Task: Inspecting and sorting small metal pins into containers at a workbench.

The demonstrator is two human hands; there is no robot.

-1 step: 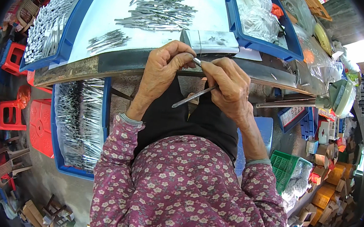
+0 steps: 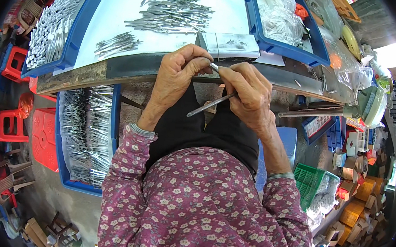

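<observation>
My left hand (image 2: 177,77) is closed in a pinch on one end of a small silver metal piece (image 2: 214,67), just in front of the bench edge. At the other end of that piece are the thumb and fingertips of my right hand (image 2: 250,94), also closed. A slim grey metal rod (image 2: 209,105) sticks out from under my right fingers, slanting down to the left over my lap. Just beyond both hands is a grey block (image 2: 233,45) with a thin wire standing up by it. My fingers hide how the small piece and the rod are gripped.
Thin metal pieces lie in a large pile (image 2: 174,14) and a smaller pile (image 2: 117,44) on the white-covered bench. Blue trays stand at the left (image 2: 75,42) and right (image 2: 287,47). Another blue tray (image 2: 79,187) of metal pieces sits below, beside red stools (image 2: 12,125).
</observation>
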